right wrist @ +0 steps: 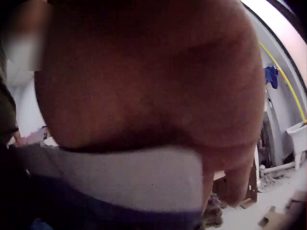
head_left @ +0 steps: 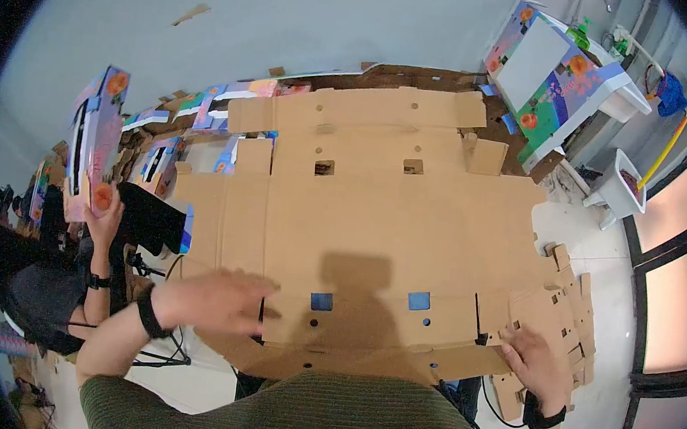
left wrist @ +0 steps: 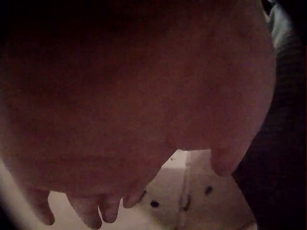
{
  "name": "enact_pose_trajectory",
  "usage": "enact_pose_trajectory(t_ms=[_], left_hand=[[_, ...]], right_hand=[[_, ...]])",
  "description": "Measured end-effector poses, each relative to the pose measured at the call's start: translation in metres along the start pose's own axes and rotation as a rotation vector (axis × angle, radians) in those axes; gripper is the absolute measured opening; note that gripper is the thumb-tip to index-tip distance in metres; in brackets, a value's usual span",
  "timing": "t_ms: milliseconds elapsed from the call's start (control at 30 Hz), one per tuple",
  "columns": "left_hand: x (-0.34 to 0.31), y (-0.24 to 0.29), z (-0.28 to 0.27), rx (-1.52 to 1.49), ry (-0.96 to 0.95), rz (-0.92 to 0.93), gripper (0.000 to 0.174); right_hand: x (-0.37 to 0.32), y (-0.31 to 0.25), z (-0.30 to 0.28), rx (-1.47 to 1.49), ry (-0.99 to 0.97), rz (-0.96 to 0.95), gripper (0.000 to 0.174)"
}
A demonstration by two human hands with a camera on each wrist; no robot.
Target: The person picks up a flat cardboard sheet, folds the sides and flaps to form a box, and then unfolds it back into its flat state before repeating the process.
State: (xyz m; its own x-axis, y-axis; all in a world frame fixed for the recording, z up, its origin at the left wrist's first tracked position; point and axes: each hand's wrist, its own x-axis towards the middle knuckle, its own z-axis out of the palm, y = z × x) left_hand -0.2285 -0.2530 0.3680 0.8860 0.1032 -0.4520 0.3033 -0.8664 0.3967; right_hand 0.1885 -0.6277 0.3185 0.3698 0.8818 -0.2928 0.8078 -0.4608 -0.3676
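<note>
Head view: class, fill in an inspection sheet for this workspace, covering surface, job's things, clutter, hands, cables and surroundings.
Surface: hidden under the cardboard; nothing seen.
Job's things: die-cut cardboard sheet, lying flat and unfolded.
Clutter: cardboard offcuts piled at right; printed cartons at far left.
Hands: left hand at the near left edge, fingers straight; right hand on the near right flap, grip unclear.
Cables: black cable on the floor by the right arm.
Surroundings: another person holding a printed box; white tub; yellow hose.
</note>
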Motion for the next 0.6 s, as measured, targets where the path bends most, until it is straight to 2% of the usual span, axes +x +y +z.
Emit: enact_pose_trajectory(t_ms=[67,167,267,367,467,567,600], left_hand=[[-0.022,0.013,0.032,0.040,-0.055,0.015,0.087],[-0.046,0.022,0.070,0.171,-0.159,-0.051,0.095],[-0.061,0.038,0.084,0.333,-0.199,-0.139,0.104],[-0.070,0.036,0.094,0.457,-0.042,-0.136,0.096],[-0.067,0.011,0.109,0.610,0.053,-0.092,0.090],[-0.064,0.007,0.091,0.528,0.064,-0.039,0.083],[-0.066,0.013,0.076,0.410,0.048,-0.083,0.083]], right_hand=[[0.002,0.008,0.012,0.230,-0.277,0.163,0.049],[-0.004,0.012,0.031,0.285,-0.099,-0.053,0.053],[-0.010,0.002,0.019,0.137,0.028,-0.050,0.052],[-0.015,-0.045,-0.010,-0.064,0.217,-0.210,0.056],[-0.007,-0.077,-0.019,-0.251,0.121,-0.370,0.057],[0.012,-0.069,-0.012,-0.301,0.166,-0.507,0.047],[0.012,-0.065,-0.017,-0.263,0.179,-0.470,0.046]])
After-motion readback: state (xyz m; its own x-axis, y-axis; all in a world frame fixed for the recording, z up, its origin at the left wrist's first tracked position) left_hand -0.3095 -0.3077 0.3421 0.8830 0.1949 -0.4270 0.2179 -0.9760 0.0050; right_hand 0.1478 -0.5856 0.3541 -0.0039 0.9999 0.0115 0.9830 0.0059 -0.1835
